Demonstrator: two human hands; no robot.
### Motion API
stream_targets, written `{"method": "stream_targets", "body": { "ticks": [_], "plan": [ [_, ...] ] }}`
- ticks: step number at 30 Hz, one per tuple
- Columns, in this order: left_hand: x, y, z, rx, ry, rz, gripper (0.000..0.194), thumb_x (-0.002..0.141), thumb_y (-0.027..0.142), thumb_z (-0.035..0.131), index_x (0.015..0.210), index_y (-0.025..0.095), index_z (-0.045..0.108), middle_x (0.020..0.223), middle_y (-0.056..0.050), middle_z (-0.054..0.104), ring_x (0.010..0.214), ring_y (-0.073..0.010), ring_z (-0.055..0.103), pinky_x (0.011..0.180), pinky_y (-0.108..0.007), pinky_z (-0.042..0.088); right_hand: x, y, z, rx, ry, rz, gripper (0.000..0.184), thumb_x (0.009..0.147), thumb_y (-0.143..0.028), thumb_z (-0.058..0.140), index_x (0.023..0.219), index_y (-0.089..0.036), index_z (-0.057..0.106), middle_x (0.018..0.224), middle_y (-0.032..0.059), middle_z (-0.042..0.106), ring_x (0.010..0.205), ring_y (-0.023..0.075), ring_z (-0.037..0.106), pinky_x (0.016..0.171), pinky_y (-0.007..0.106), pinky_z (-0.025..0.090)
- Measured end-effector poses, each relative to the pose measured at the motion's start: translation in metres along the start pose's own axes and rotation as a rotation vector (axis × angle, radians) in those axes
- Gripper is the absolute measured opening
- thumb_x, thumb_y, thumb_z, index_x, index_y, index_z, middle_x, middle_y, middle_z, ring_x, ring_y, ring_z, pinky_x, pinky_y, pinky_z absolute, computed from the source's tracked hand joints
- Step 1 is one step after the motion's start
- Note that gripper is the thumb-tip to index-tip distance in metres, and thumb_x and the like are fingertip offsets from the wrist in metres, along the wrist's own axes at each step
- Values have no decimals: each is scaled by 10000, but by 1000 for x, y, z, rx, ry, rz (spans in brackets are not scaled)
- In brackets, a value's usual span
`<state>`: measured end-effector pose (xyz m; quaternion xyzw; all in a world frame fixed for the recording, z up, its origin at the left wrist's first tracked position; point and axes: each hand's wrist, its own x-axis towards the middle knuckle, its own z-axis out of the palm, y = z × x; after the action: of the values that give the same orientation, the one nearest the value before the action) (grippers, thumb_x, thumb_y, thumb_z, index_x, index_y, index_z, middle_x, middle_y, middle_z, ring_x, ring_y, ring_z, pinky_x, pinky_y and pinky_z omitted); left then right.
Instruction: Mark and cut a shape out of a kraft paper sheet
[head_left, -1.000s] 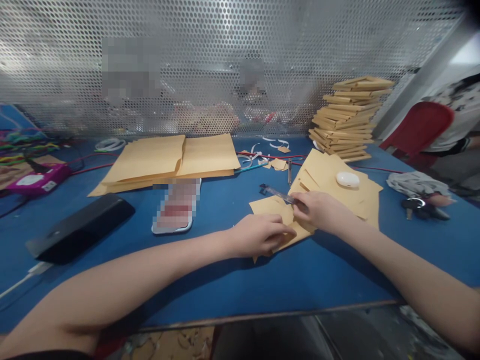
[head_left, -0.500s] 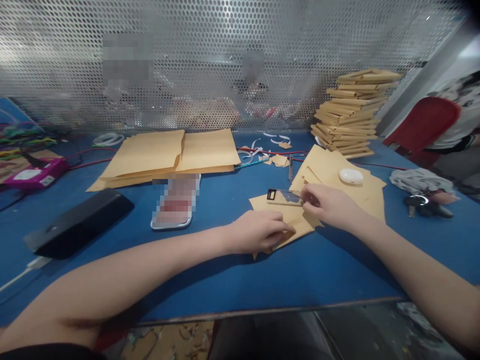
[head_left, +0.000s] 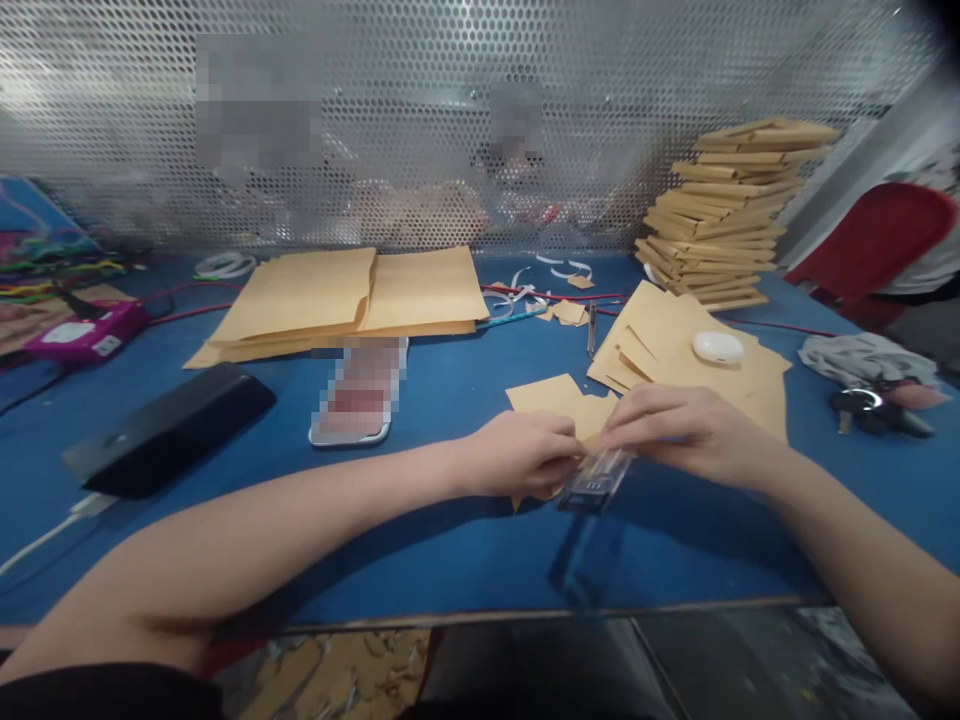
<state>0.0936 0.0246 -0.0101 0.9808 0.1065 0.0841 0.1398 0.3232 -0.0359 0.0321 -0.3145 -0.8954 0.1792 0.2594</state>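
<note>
Slightly right of centre, my left hand (head_left: 525,455) is closed, its curled fingertips at the fold of a small brown kraft paper piece (head_left: 559,398) on the blue table. Close against it, my right hand (head_left: 675,430) pinches a flat, clear plastic piece (head_left: 594,480) with a dark end. That piece is tilted, its dark end pointing towards me over the near edge of the paper. Its exact kind is blurred by motion. Part of the paper is hidden under both hands.
Kraft sheets (head_left: 742,400) carry a white earbud case (head_left: 718,348) at right. Behind stand stacked folded envelopes (head_left: 720,215); keys (head_left: 862,405) lie farther right. Leftward are large kraft sheets (head_left: 315,290), a phone (head_left: 360,390) and a black power bank (head_left: 176,430). A perforated metal screen (head_left: 420,100) closes the back.
My right hand has brought the clear plastic piece nearer to me and swung its dark end from pointing left to pointing towards me. My left hand has shifted slightly up and its fingers have curled more.
</note>
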Motion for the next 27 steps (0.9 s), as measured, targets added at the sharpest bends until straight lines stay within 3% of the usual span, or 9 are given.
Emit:
{"method": "stream_targets", "body": {
  "ticks": [6, 10, 15, 27],
  "plan": [
    [2, -1, -2, -75, 14, -54, 309, 911, 243, 556, 1211, 182, 518, 1039, -42, 660, 929, -169, 621, 700, -221, 452, 2, -3, 4, -53, -161, 54, 252, 908, -156, 510, 1025, -224, 723, 951, 77, 700, 870, 145, 632, 754, 276, 498],
    [3, 0, -4, -113, 11, -76, 241, 944, 336, 505, 1112, 174, 563, 987, -48, 674, 888, -178, 638, 667, -228, 461, 4, -8, 9, -111, -212, 70, 307, 888, -120, 500, 1083, -247, 699, 963, 60, 695, 886, 150, 611, 759, 291, 482],
    [3, 1, -4, -138, 1, -79, 278, 920, 277, 529, 1175, 165, 534, 1049, -54, 665, 938, -187, 628, 716, -239, 471, 7, -12, 16, -157, -230, 35, 303, 884, -126, 491, 1073, -233, 701, 995, 66, 701, 916, 170, 595, 784, 324, 477],
    [4, 5, -7, -138, -13, -74, 192, 962, 277, 470, 1082, 172, 577, 1019, -51, 664, 922, -172, 628, 717, -225, 469, 9, -19, 18, -131, -249, 7, 288, 909, -138, 481, 1073, -198, 710, 1023, 83, 710, 909, 182, 579, 776, 338, 479]
  ]
}}
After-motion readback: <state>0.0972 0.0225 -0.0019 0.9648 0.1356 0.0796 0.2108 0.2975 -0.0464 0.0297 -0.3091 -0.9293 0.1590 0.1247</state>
